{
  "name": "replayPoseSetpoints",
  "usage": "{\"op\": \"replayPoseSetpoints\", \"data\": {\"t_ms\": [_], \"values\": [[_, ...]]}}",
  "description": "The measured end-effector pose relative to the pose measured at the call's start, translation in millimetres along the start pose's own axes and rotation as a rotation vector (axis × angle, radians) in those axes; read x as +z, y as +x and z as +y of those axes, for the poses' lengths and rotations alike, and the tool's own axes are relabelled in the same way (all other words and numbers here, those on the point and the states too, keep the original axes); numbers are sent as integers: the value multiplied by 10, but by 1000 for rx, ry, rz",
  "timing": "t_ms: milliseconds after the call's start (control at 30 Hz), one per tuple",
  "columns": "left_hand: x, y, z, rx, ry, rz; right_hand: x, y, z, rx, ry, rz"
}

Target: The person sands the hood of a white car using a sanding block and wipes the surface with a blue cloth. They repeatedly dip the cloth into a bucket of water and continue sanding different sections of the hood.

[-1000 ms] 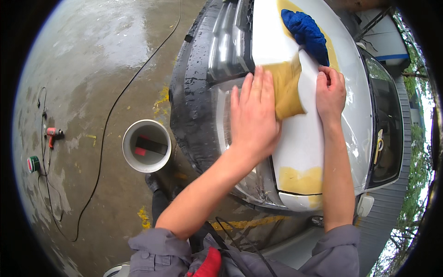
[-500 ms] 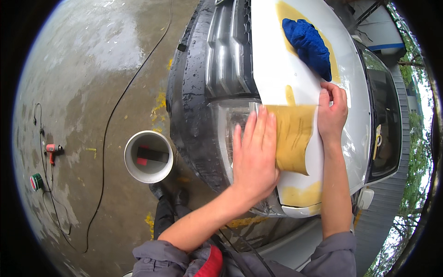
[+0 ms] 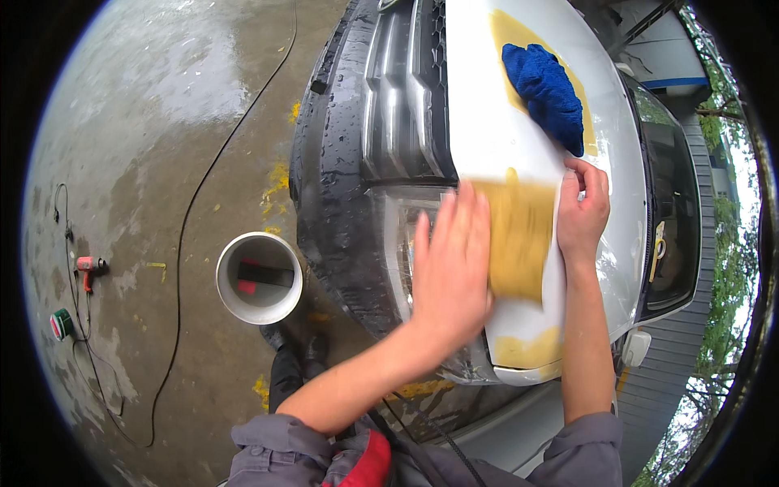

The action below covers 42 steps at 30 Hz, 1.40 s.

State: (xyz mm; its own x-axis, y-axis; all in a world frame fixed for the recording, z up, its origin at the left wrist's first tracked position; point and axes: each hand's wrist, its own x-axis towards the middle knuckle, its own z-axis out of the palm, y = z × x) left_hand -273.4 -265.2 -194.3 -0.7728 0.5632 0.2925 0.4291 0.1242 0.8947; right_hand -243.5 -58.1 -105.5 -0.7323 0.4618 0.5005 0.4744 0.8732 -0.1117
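Yellow sheet (image 3: pixel 517 239) blurred, flat on white car hood (image 3: pixel 495 138) above headlight, between both hands. Left hand (image 3: pixel 450 272) flat, fingers spread open, pressing sheet's left edge. Right hand (image 3: pixel 583 213) fingers curled, pinching sheet's right edge. Blue cloth (image 3: pixel 548 93) bunched on hood beyond hands, apart from sheet. White bucket (image 3: pixel 258 278) on wet floor beside bumper; holds red item and dark item.

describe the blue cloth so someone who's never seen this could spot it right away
Start at the white car hood filling the upper right. On it, just beyond the right hand, lies a crumpled blue cloth on a yellow patch. It is the only deep blue, fluffy thing there.
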Motion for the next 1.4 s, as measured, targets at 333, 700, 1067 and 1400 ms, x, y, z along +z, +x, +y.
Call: {"op": "replayPoseSetpoints", "data": {"t_ms": [333, 700, 1067, 1400], "values": [[-18, -424, 97, 54, -6, -110, -14, 6, -39, 42, 5, -18], [-151, -585, 226, 52, 23, -131, -21, 10, -48, 54, 15, -8], [-2, -478, 117, 96, 32, -95, -8, 47, -41, 66, 23, 0], [-105, -201, 61, 89, 16, -90, -9, 11, -37, 43, 24, 6]]}}
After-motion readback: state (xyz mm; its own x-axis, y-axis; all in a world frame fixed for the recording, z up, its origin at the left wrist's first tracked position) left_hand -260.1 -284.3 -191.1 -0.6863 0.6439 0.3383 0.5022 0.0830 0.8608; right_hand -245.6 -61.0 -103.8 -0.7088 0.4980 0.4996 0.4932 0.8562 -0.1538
